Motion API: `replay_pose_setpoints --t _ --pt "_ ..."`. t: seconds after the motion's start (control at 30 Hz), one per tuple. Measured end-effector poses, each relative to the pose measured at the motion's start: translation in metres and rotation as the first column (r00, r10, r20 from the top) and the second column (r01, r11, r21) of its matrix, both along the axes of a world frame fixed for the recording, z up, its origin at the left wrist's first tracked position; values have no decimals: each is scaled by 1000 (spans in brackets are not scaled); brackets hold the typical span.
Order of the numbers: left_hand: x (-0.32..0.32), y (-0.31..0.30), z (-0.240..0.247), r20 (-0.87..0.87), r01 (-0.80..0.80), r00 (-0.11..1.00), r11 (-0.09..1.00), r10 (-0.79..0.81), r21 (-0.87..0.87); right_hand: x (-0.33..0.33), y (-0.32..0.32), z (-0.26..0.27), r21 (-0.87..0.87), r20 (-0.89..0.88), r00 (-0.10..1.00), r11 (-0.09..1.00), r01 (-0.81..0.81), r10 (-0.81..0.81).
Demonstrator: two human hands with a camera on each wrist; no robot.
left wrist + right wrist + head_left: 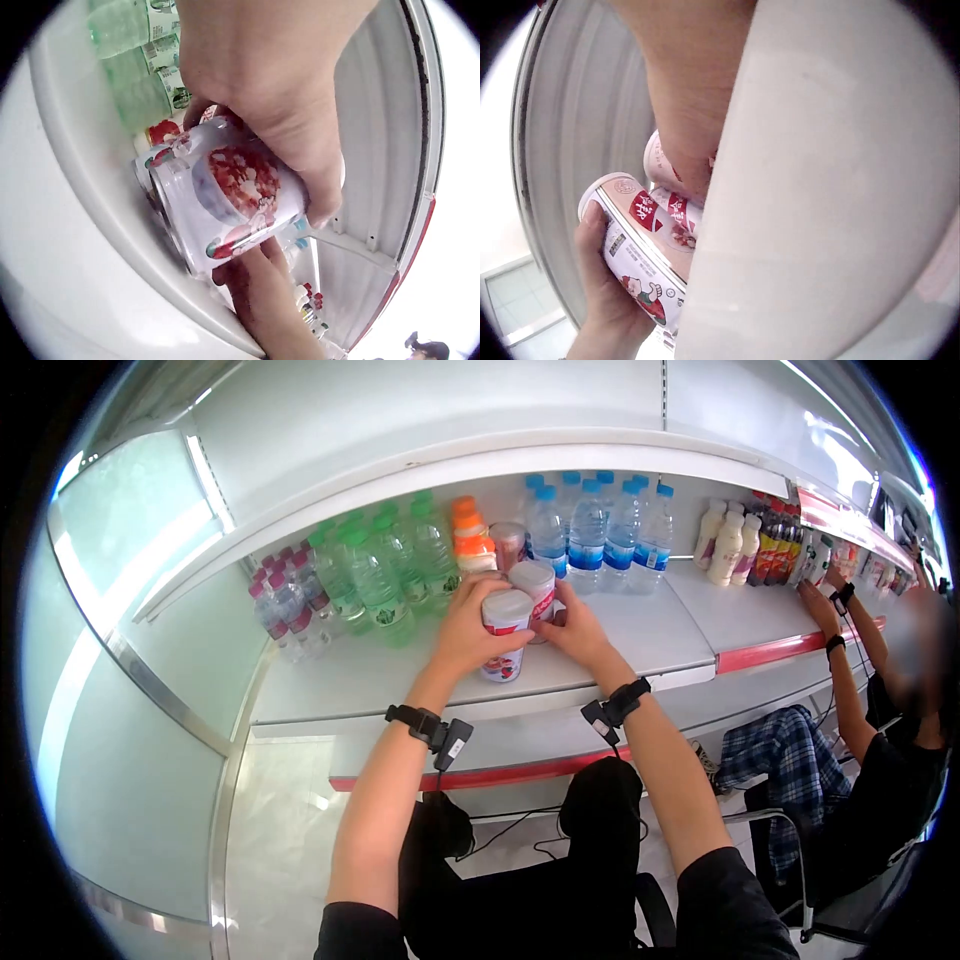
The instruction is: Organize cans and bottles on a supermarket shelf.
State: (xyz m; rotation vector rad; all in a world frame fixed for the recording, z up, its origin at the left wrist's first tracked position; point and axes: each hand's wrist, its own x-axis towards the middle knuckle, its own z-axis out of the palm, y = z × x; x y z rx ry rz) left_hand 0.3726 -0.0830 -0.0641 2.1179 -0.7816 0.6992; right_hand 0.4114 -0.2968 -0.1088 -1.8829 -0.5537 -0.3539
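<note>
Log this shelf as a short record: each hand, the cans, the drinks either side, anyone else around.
Left hand: grips the nearer can
Right hand: holds the second can, just behind the first
Third can: farther back, not held
Left of cans: pink-capped bottles, green-capped bottles, orange-capped bottles
Right of cans: blue-capped bottles, cream bottles, dark bottles
Surface: white shelf
Other person: far right, reaching to the shelf

Both arms (372,815) stretched forward, converging; left hand (470,628) curled in grip, right hand (578,628) close beside (likewise curled).
</note>
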Motion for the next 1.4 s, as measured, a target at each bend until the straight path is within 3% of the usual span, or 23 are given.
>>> replay_pose_setpoints --t 0.1,0.17,0.23,0.43,0.5,0.6,0.97,1.4 --pt "-5 -11 -1 2 -77 997 996 77 -51 3 0 -2 1 28 999 1000 28 -28" --pt "-3 -16 -5 132 -74 987 990 90 -120 -5 1 4 -19 40 997 998 62 -62" --pt "-1 -21 -9 135 -101 984 985 121 -143 -9 0 7 -43 55 994 994 97 -94" --pt "6 -21 -17 212 -127 962 970 171 -207 0 -2 -2 -56 153 945 952 302 -291" --pt "6 -21 -17 228 -140 955 965 191 -221 3 -1 -6 -24 216 870 889 458 -442" --pt "4 -20 -16 221 -195 945 959 240 -205 -1 -2 -2 -29 136 860 866 500 -492" --pt "7 -4 -19 147 -457 858 861 493 -223 -5 -2 3 8 123 877 884 467 -464" --pt "5 20 -16 143 -547 807 816 573 -186 2 -5 -2 -48 141 864 868 494 -483"
